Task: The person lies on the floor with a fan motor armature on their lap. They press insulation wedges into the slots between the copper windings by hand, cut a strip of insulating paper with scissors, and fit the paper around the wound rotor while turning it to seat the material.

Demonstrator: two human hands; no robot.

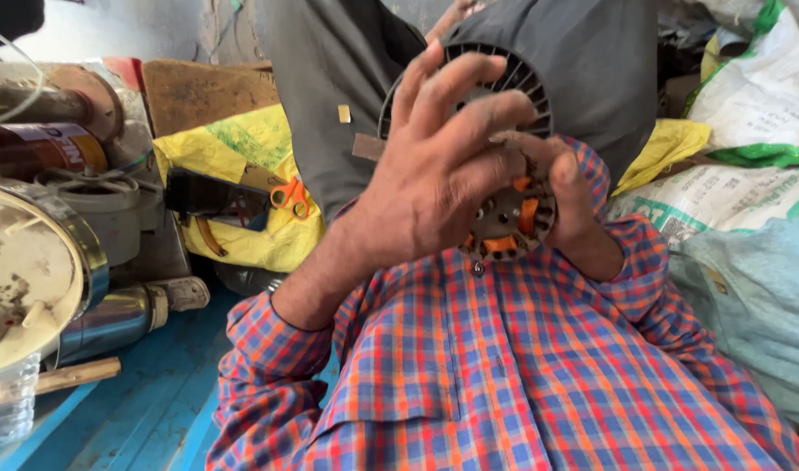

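Note:
Both my hands hold a round motor stator [513, 218] up close in front of me. It is a dark slotted metal ring with orange insulation pieces in its slots. My left hand [434, 166] lies across its front with the back of the hand towards me and the fingers spread over the slotted rim [526, 74]. My right hand [574, 205] grips the right side, thumb on the face. Much of the stator is hidden behind my left hand. My checked shirt sleeves [469, 366] fill the lower part of the view.
Grey cloth [330, 96] hangs behind the stator. A yellow bag [242, 148] with orange-handled scissors [288, 194] lies at left. Further left are a round metal cover [33, 270], a steel cylinder [120, 318] and a wooden stick [68, 377] on blue boards. White sacks [748, 105] are piled at right.

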